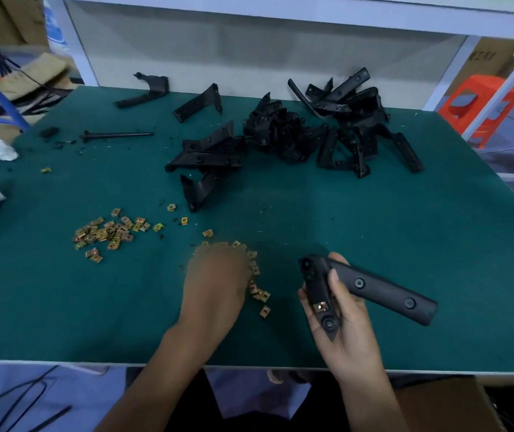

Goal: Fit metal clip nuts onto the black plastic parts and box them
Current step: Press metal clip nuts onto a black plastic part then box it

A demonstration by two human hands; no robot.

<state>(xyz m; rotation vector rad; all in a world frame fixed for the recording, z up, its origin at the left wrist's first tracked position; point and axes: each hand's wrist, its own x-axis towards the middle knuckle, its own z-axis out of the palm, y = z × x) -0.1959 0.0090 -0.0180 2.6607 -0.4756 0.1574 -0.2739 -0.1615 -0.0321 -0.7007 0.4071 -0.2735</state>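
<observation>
Left hand (pixel 218 275): palm down, blurred, over clip nuts (pixel 260 294) at lower centre; grip cannot be told.
Right hand (pixel 352 332): lower right, fingers wrapped round black plastic part (pixel 374 289), fitted nut (pixel 321 306) facing up.

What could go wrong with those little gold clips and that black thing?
The left hand sits among loose clip nuts and could flick some toward the table edge. The right hand holds the black part by one end, so the long arm might swing. The fitted clip nut may not be fully seated.
</observation>
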